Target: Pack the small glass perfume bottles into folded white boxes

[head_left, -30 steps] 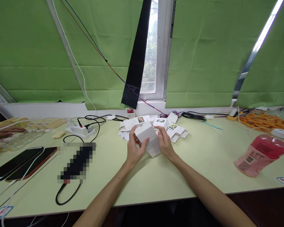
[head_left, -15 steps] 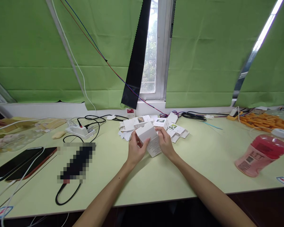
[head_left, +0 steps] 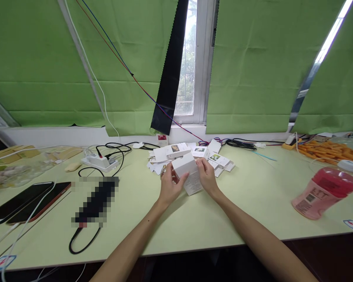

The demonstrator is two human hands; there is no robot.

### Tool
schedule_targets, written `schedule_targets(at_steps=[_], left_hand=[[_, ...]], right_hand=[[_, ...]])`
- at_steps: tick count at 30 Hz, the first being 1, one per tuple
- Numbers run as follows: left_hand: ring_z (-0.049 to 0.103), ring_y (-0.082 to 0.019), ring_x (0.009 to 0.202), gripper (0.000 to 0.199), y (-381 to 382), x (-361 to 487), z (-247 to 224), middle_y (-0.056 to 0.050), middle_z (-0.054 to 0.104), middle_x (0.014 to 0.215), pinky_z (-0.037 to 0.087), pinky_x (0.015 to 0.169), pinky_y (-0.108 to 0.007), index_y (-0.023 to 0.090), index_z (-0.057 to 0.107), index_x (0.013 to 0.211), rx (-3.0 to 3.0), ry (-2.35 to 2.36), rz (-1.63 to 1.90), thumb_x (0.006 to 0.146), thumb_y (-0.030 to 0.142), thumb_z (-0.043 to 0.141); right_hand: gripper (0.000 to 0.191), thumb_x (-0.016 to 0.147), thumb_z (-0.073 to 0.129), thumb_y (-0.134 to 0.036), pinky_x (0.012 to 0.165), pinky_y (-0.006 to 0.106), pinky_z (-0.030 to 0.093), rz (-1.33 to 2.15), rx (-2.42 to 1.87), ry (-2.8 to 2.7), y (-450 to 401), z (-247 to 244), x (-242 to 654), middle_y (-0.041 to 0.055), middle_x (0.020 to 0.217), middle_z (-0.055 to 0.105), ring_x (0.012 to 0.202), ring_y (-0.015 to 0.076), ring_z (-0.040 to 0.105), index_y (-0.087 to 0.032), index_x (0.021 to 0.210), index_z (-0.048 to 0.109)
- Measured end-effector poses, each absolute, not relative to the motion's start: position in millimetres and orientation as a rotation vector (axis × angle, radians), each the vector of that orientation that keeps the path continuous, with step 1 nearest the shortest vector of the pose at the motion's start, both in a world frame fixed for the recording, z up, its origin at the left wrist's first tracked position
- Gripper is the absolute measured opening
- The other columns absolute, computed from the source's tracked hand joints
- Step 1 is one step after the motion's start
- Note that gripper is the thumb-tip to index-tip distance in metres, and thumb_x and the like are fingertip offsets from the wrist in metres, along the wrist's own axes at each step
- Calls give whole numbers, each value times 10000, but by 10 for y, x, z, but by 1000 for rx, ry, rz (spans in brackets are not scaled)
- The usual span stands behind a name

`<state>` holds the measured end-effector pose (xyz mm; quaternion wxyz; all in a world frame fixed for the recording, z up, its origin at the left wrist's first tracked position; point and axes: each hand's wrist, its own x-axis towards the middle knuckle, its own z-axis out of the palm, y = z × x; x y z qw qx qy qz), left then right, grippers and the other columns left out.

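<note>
A white cardboard box [head_left: 191, 181] with fine print on its side is held tilted above the table, between my two hands. My left hand [head_left: 171, 184] grips its left side, thumb on the printed face and fingers behind. On its right side my right hand [head_left: 206, 175] is closed, fingers bent at the upper edge. The box's top face looks closed or folded over. Behind it lies a loose pile of white cartons [head_left: 222, 159], some flattened, with small pictures on them. What the box holds inside is hidden.
On the right stands a tilted bottle of pink drink [head_left: 323, 192] near orange pieces [head_left: 329, 150]. A white power strip [head_left: 101, 161], cables, a blurred dark device [head_left: 97, 201] and two phones [head_left: 41, 201] lie on the left. Green blinds [head_left: 253, 70] hang behind.
The box has turned slightly in my hands, its top face now more level and further right. My left fingers have shifted along its left edge. A hand at the far left is out of view.
</note>
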<state>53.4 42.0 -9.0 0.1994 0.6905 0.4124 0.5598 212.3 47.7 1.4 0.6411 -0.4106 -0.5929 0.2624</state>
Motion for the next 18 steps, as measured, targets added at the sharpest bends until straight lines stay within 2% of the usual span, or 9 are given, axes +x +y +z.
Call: schedule_targets(at_steps=[9, 18], left_hand=[[633, -154, 708, 455, 403, 554, -80, -51, 667, 961, 489, 536, -247, 211, 510, 1202, 1945, 1101, 1531, 845, 420, 700], [598, -115, 661, 495, 405, 560, -89, -49, 656, 990, 471, 516, -221, 213, 500, 1262, 1979, 1048, 1545, 848, 394, 702]], right_hand=[[444, 926, 482, -585, 554, 264, 316, 613, -964, -1293, 475, 57, 2141, -40, 638, 397, 604, 129, 362, -223, 676, 423], [458, 919, 468, -600, 574, 265, 318, 631, -968, -1295, 475, 63, 2150, -34, 650, 390, 627, 136, 369, -221, 667, 418]])
